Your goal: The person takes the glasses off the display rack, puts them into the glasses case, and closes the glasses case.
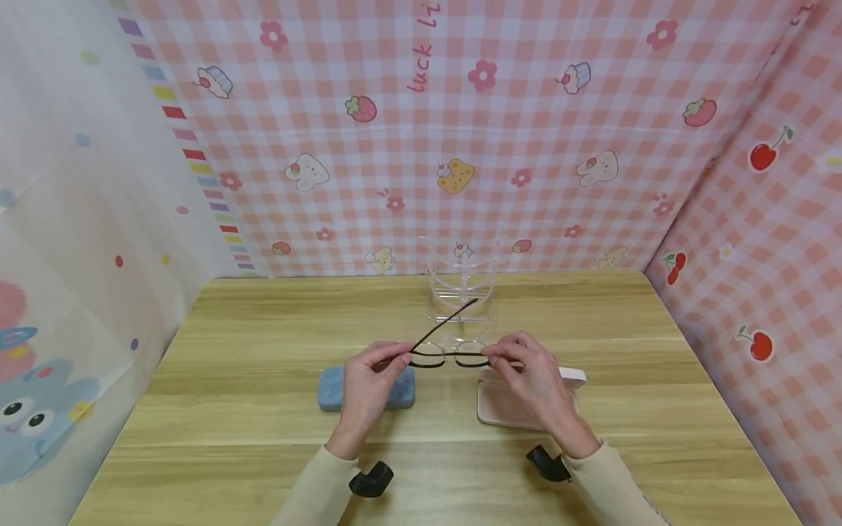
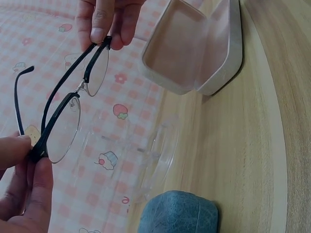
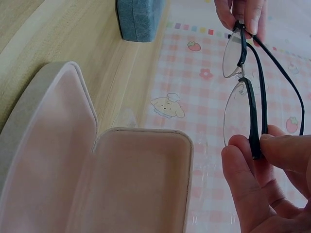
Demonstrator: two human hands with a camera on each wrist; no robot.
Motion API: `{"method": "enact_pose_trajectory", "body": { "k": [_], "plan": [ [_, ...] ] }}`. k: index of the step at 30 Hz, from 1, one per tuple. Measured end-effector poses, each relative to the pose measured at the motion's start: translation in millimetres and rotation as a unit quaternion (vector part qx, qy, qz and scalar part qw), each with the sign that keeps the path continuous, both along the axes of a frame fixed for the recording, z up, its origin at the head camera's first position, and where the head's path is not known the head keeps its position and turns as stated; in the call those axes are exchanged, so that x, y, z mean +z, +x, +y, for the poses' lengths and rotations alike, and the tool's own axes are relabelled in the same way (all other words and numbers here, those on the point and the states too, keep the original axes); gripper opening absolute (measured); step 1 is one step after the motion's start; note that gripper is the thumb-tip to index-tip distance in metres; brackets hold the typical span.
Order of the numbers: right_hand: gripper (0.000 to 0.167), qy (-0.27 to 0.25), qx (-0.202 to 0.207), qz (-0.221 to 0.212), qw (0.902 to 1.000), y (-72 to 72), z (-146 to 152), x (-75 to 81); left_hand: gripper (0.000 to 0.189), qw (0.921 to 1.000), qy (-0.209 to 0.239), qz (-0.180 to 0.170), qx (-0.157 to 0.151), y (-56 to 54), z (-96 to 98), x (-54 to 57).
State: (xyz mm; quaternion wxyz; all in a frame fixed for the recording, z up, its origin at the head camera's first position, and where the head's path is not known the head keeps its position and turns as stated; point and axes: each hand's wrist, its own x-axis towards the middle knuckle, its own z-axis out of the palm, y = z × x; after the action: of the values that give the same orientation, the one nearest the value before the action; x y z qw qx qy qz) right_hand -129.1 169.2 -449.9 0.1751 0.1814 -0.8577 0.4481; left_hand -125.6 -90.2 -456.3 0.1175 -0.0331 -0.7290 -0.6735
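Black half-rim eyeglasses with clear lenses are held up between both hands above the table. My left hand pinches one end of the frame at the hinge, and my right hand pinches the other end. One temple lies folded along the frame. From the left-hand end the other temple sticks out at an angle. Beneath the left hand is a closed blue glasses case. An open pale case with a pinkish lining lies under the right hand, seemingly holding nothing.
A clear acrylic glasses stand stands at the back of the wooden table, near the checked pink backdrop. Black curved pieces sit at both wrists. Cloth hangs along the left and right sides.
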Motion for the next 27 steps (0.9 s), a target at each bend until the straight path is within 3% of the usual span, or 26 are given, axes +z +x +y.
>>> {"method": "enact_pose_trajectory", "body": {
  "k": [27],
  "plan": [
    [0.01,0.006,-0.018,-0.036,0.9992,1.8,-2.2,1.1,0.014,0.998,-0.062,-0.002,-0.008,-0.3,-1.3,-1.9]
  ]
}}
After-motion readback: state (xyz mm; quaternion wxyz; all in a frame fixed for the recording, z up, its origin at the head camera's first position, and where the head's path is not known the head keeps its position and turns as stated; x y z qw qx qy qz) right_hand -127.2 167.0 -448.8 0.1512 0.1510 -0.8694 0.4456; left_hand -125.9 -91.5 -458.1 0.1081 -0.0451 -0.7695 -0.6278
